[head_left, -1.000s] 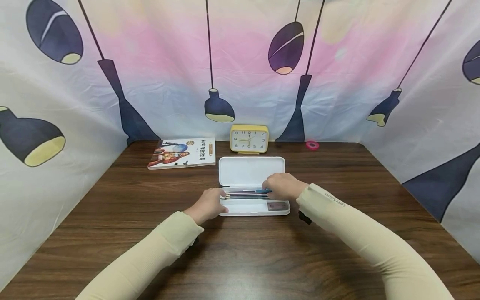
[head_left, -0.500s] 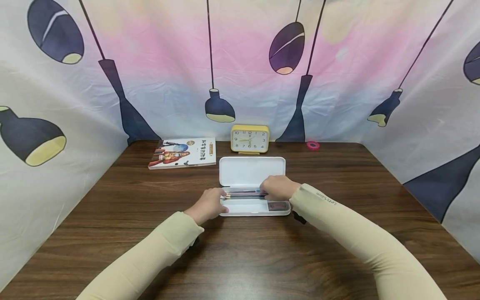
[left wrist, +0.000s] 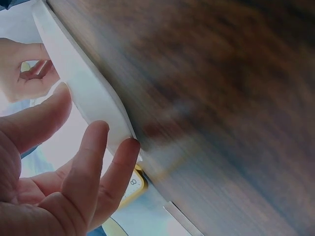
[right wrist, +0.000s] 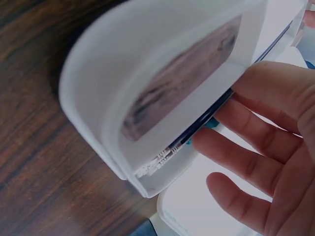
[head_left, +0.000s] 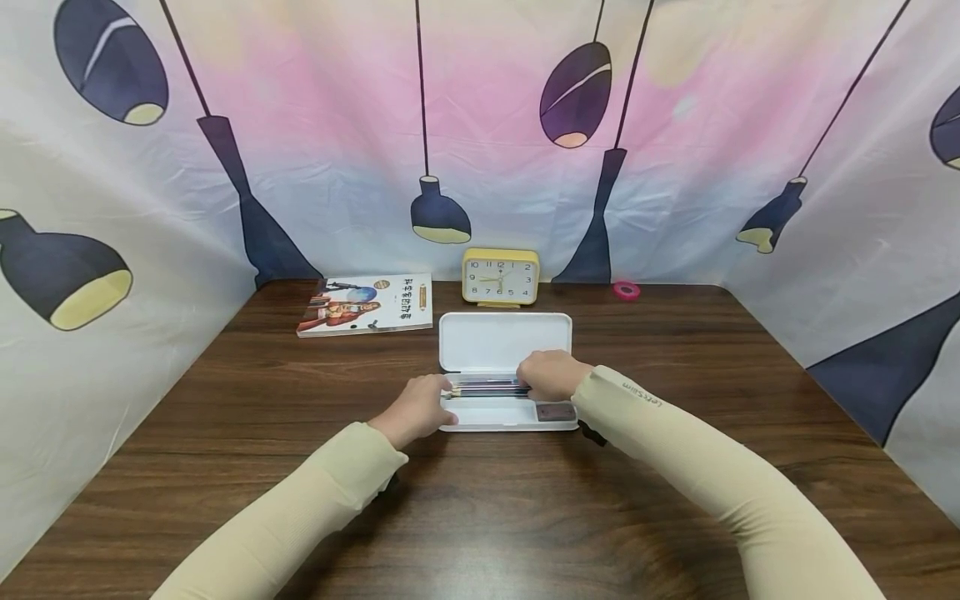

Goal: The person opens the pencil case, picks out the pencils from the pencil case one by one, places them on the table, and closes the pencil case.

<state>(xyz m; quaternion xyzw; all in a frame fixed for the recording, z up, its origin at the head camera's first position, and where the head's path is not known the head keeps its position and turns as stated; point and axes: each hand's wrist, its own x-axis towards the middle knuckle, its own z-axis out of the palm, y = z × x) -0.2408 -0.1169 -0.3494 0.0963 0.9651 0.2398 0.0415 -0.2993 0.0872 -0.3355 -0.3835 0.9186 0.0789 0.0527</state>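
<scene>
**Both hands at an open white pencil case (head_left: 495, 342) on the tabletop (head_left: 480, 508)**

Head view: the pencil case lies with its lid raised, in front of a yellow alarm clock (head_left: 500, 278). The left hand (head_left: 418, 410) holds the case's left end, thumb toward the near side and fingers toward the back. The right hand (head_left: 551, 375) reaches into the right part, over a row of slim pencils (head_left: 486, 389). A dark block (head_left: 556, 412) sits in the near right corner. An illustrated book (head_left: 367, 305) lies behind and to the left; a pink ring (head_left: 626, 290) rests to the clock's right.

Left wrist view: the left thumb touches the case's rim, and two fingertips (left wrist: 129, 147) meet its white outer wall. Part of the right hand shows beyond.

Right wrist view: the right thumb and forefinger pinch dark pencils, the other fingers loosely bent. A teal piece (right wrist: 211, 123) shows just beside the pencils; the block occupies its own compartment.
</scene>
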